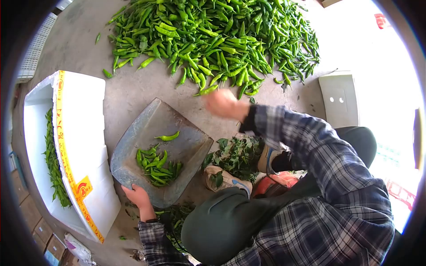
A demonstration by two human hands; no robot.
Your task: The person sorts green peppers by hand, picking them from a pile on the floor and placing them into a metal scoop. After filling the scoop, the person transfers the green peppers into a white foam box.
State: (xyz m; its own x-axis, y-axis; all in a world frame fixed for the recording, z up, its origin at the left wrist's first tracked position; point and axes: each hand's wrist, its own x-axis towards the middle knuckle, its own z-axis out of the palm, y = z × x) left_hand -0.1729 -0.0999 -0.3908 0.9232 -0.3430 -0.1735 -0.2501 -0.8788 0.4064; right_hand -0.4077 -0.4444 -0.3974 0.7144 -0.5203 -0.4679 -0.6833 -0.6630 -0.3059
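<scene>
My left hand (137,198) is closed on the near rim of a grey metal scoop (126,150). Inside the scoop is a small heap of green peppers (157,167), and a single green pepper (167,137) shows apart from them, further up. My right hand (225,104), blurred by motion, is at the near edge of a large pile of green peppers (213,40). A bright green pepper (207,90) appears right at its fingers; whether they hold it I cannot tell.
A white foam box (84,146) with yellow tape stands at left, green peppers (54,164) inside. Plucked leaves (237,155) lie around my shoes (226,179). To the right is a pale plastic stool-like object (338,98). A white crate (37,48) sits at upper left.
</scene>
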